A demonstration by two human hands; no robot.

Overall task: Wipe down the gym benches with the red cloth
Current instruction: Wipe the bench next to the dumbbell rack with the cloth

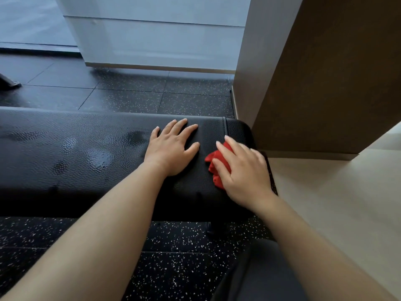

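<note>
A black padded gym bench (86, 153) runs across the view from the left edge to its rounded right end. My left hand (171, 146) lies flat on the pad with fingers spread. Just to its right, my right hand (243, 170) presses a crumpled red cloth (214, 161) onto the pad near the bench's right end; most of the cloth is hidden under the palm and fingers. Wet patches shine on the pad's left half.
A brown wall panel (325, 83) and beige ledge (336, 203) stand close on the right of the bench end. A white cabinet (162, 40) stands beyond the bench. Speckled black rubber floor (173, 257) lies on both sides. A dark equipment foot (8, 82) shows at far left.
</note>
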